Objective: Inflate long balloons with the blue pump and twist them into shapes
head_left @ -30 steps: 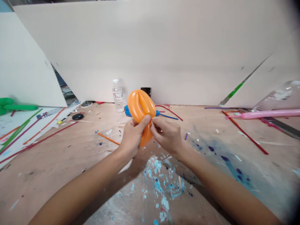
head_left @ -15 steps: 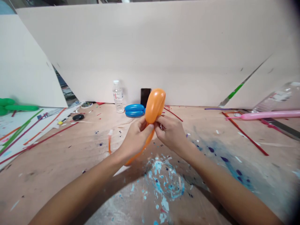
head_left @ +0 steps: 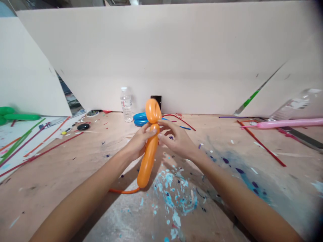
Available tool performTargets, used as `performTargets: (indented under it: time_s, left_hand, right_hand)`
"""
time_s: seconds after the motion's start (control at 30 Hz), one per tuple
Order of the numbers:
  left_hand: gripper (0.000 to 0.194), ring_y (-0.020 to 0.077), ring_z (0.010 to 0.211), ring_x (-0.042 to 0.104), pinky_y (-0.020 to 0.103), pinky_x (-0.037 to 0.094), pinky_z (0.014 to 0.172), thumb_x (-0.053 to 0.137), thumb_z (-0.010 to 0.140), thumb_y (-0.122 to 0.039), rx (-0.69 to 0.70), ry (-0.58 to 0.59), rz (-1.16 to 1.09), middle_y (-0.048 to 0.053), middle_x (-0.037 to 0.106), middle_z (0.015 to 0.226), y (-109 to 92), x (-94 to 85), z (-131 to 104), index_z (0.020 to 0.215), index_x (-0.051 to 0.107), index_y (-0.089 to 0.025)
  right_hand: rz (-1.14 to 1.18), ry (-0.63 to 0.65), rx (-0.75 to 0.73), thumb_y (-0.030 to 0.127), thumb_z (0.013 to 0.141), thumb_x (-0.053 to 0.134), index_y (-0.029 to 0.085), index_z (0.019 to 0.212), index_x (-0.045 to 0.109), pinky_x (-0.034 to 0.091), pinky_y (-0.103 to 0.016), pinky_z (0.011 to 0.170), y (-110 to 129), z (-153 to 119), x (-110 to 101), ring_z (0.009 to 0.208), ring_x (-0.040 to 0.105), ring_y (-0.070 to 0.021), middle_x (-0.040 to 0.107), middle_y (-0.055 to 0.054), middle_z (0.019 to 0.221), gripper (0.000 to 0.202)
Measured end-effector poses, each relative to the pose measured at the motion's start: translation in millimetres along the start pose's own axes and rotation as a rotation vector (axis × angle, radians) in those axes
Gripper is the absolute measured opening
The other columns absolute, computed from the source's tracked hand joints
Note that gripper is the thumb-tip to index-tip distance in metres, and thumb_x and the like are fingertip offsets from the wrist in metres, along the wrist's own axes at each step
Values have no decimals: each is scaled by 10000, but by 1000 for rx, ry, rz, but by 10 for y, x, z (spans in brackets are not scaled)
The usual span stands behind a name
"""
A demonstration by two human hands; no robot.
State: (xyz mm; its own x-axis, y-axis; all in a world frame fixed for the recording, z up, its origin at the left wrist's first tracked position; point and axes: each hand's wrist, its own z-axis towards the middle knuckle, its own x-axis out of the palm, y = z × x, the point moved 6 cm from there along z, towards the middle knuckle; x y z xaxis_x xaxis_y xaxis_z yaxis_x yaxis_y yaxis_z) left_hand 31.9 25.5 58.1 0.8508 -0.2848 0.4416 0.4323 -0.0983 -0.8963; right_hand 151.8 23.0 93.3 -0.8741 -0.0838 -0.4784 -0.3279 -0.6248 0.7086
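Observation:
An orange balloon (head_left: 148, 161) is held upright over the table, with a looped bubble at its top, a small round bubble below it, and a long section pointing down to a thin uninflated tail. My left hand (head_left: 138, 139) closes on it near the small bubble, thumb in front. My right hand (head_left: 175, 137) touches the right side at the same height, its fingers partly bent and apart. Behind the orange balloon lies a blue balloon (head_left: 140, 119), partly hidden, with a thin blue tail to the right.
A water bottle (head_left: 126, 105) and a phone (head_left: 156, 101) stand by the white board (head_left: 161, 50). Thin uninflated balloons and a green balloon (head_left: 22, 116) are at left. A pink balloon (head_left: 290, 123), a tilted bottle (head_left: 294, 105) and a red strip (head_left: 264, 145) lie right.
The orange balloon has turned, so its long lower section now shows below my hands. The looped top has moved left. My right hand has loosened its fingers; the blue tail is now visible.

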Motion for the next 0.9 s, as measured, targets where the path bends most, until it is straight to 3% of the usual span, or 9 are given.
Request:
performTargets:
  time_s: [0.1, 0.2, 0.33, 0.4, 0.47, 0.57, 0.7, 0.83, 0.9]
  left_hand:
    - [375, 130, 740, 648, 262, 521, 731, 775, 683, -286, 161, -168, -71, 24, 685, 884, -173, -177, 21, 1016, 624, -203]
    - [341, 129, 808, 649, 250, 522, 774, 782, 671, -278, 334, -285, -145, 12, 684, 913, -367, -248, -34, 968, 628, -214]
    - [298, 127, 772, 633, 279, 532, 775, 749, 711, -294, 310, -240, -239, 5, 654, 881, -439, -186, -80, 959, 600, -220]
    - [271, 91, 656, 588, 252, 523, 704, 750, 707, -273, 237, -171, -273, -23, 601, 765, -409, -149, -63, 904, 578, -201]
    - [255, 65, 591, 540, 221, 501, 654, 754, 699, -253, 247, -162, -272, -51, 533, 677, -416, -179, -37, 825, 543, -184]
    - [289, 67, 597, 541, 222, 499, 677, 759, 678, -249, 359, -324, -252, -62, 511, 647, -462, -383, -2, 765, 492, -182]
    - [289, 91, 643, 584, 234, 497, 706, 755, 640, -213, 375, -465, -150, -53, 559, 656, -404, -602, 55, 765, 497, -180]
    - [197, 126, 661, 600, 236, 470, 653, 719, 671, -250, 391, -474, 309, -14, 615, 648, -355, -593, 63, 744, 560, -160]
    - [174, 135, 632, 592, 237, 455, 610, 696, 688, -282, 382, -446, 546, 0, 632, 637, -347, -532, 58, 718, 586, -151]
  right_hand:
    - [246, -22, 203, 392, 770, 676, 226, 1236, 417, 520, -363, 799, -147, -36, 79, 1068, 567, -213, 520, -120, 1258, 558]
    - [508, 261, 409, 468, 752, 696, 226, 1200, 405, 534, -315, 676, -212, -160, 432, 841, 622, -170, 610, -67, 1011, 587]
    - [826, 526, 580, 578, 812, 584, 190, 970, 491, 468, -213, 484, -158, -338, 738, 535, 542, -90, 566, 18, 701, 429]
    - [917, 621, 633, 620, 824, 534, 182, 907, 499, 446, -196, 438, -131, -387, 764, 505, 530, -84, 562, 14, 687, 447]
    - [920, 677, 637, 572, 823, 574, 197, 978, 502, 447, -194, 426, -135, -383, 706, 523, 552, -90, 591, 4, 757, 412]
    - [776, 580, 583, 415, 803, 668, 246, 1146, 468, 442, -174, 451, -246, -261, 494, 573, 576, -80, 616, 0, 868, 432]
    - [461, 388, 457, 445, 832, 609, 199, 1096, 554, 404, -185, 429, -392, -82, 193, 504, 515, -66, 598, -1, 776, 365]
    - [177, 185, 407, 412, 819, 613, 168, 1033, 598, 369, -189, 412, -418, -26, -4, 460, 475, -68, 570, 16, 639, 324]
    - [175, 106, 413, 415, 794, 636, 175, 1021, 569, 378, -192, 407, -393, -29, -45, 460, 499, -81, 567, 26, 612, 337]
